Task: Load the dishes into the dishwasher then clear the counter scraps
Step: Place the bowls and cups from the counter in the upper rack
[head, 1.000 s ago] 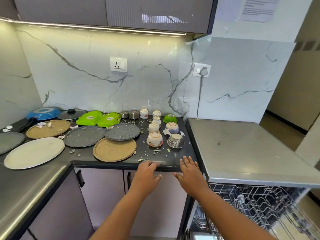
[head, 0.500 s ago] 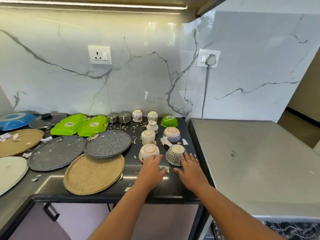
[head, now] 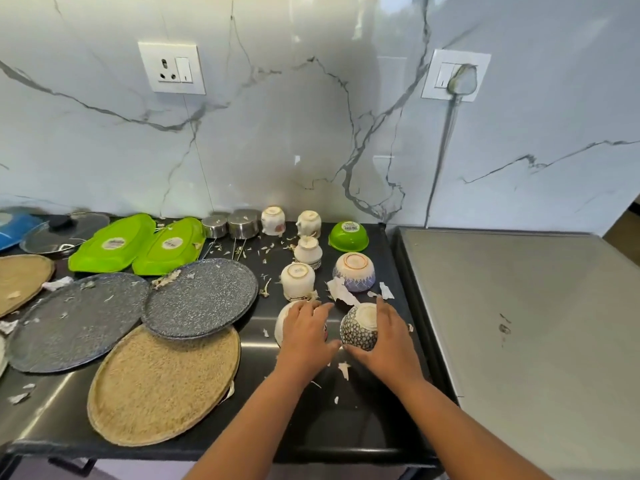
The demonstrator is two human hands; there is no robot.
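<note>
Left hand (head: 304, 336) lies curled over an upturned white bowl (head: 281, 327), gripping it and hiding most of it. Right hand (head: 388, 337) grips a patterned bowl (head: 358, 329) at its 9 o'clock, fingers wrapped round the far side. Both bowls sit on the black worktop (head: 346, 424) among paper scraps (head: 344, 369). Fingertips are hidden behind the bowls.

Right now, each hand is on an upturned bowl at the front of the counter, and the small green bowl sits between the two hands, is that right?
Not quite. The head view shows the left hand and right hand each on an upturned bowl, but the green bowl sits at the back by the wall, well beyond the hands.
</note>
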